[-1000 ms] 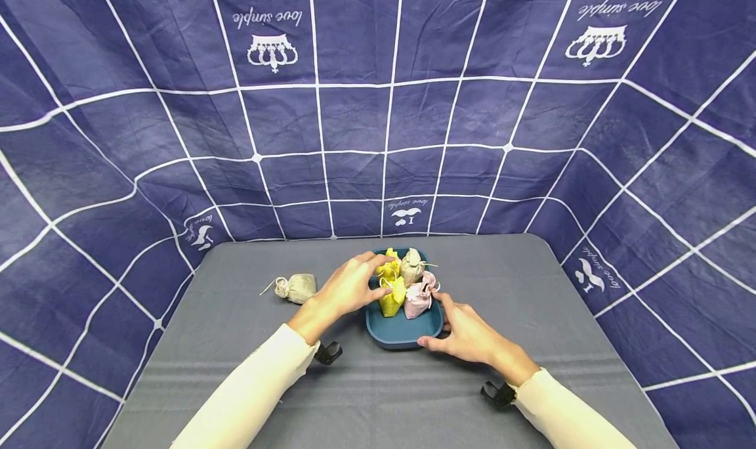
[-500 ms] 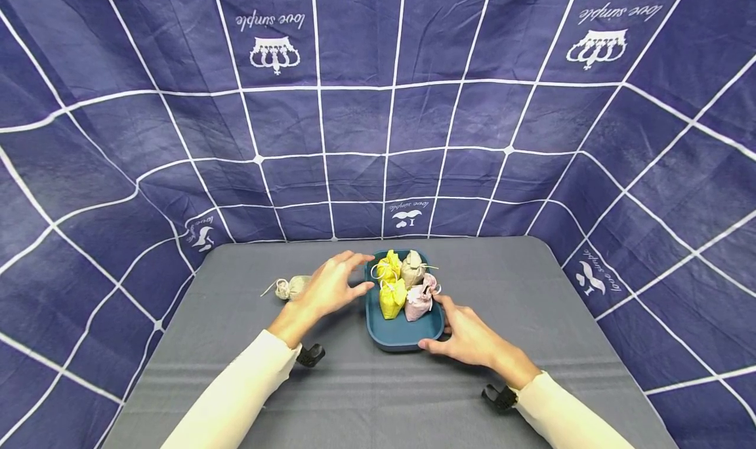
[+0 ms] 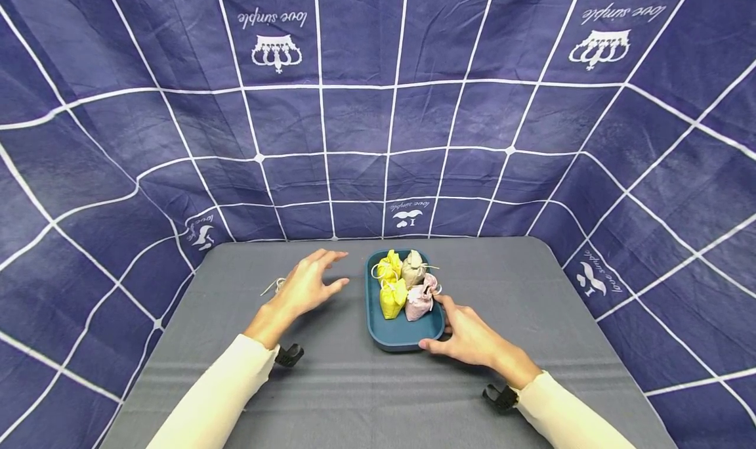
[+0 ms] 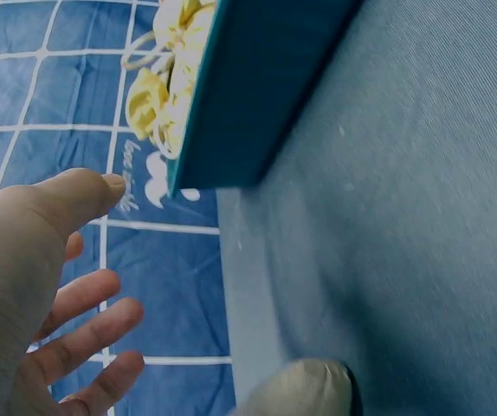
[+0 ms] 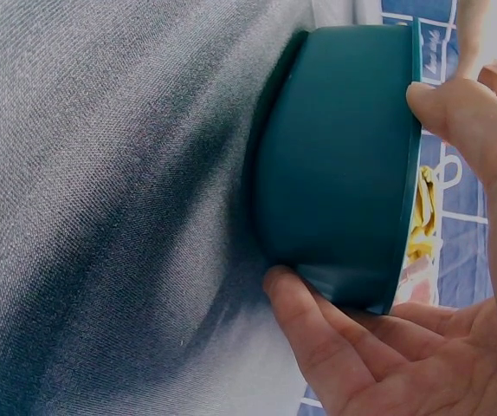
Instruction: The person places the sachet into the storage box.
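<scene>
A dark blue rounded box (image 3: 397,339) stands on the table with several small drawstring pouches in it. Two are yellow (image 3: 392,299), one is beige (image 3: 413,269) and one is pale pink (image 3: 419,301). My right hand (image 3: 470,334) holds the box's near right corner, thumb at the rim and fingers along the side wall (image 5: 339,156). My left hand (image 3: 300,290) hovers left of the box, fingers spread and holding nothing. Below it lies another beige pouch (image 4: 305,392); in the head view the hand covers all but its string (image 3: 273,284).
The grey cloth-covered table (image 3: 378,403) has a rounded far edge. Dark blue curtains (image 3: 360,121) with a white grid hang behind it and at both sides. Black straps sit at both wrists.
My left hand has drawn back from the yellow pouches in the box and moved left over the loose beige pouch. My right hand stays at the box's corner.
</scene>
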`<action>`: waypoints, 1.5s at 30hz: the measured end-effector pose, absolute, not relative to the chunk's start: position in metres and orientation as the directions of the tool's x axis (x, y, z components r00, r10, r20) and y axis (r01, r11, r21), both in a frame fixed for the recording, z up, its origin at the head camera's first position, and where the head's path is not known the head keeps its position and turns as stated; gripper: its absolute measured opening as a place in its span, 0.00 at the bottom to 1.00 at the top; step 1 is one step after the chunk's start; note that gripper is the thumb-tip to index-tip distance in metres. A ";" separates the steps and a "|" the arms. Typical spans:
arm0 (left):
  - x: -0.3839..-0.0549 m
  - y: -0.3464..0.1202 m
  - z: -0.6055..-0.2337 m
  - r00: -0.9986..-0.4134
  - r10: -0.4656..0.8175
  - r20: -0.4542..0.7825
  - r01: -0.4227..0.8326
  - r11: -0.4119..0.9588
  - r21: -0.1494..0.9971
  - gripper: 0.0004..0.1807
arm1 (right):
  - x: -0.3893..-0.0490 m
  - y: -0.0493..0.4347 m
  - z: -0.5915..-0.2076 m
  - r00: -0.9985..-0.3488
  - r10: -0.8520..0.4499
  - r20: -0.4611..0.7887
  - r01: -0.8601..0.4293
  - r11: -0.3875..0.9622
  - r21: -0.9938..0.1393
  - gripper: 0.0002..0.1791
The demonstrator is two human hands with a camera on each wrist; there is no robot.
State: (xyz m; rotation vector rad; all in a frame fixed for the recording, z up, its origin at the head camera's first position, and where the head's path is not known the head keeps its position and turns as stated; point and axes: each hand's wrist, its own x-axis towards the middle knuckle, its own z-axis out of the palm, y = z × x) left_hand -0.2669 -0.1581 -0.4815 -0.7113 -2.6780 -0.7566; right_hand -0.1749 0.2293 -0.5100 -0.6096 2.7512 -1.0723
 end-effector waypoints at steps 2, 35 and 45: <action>-0.267 -0.165 -0.484 -0.846 0.375 0.379 0.516 0.754 0.405 0.33 | -0.174 0.229 -0.510 -0.912 -0.410 0.021 -0.318 0.672 -0.669 0.62; -0.270 -0.258 -0.525 -0.907 0.324 0.268 0.415 0.795 0.443 0.46 | -0.172 0.228 -0.510 -0.922 -0.387 0.028 -0.311 0.696 -0.647 0.62; -0.269 -0.263 -0.535 -0.914 0.317 0.254 0.405 0.772 0.490 0.50 | -0.173 0.229 -0.510 -0.922 -0.385 0.031 -0.311 0.694 -0.649 0.61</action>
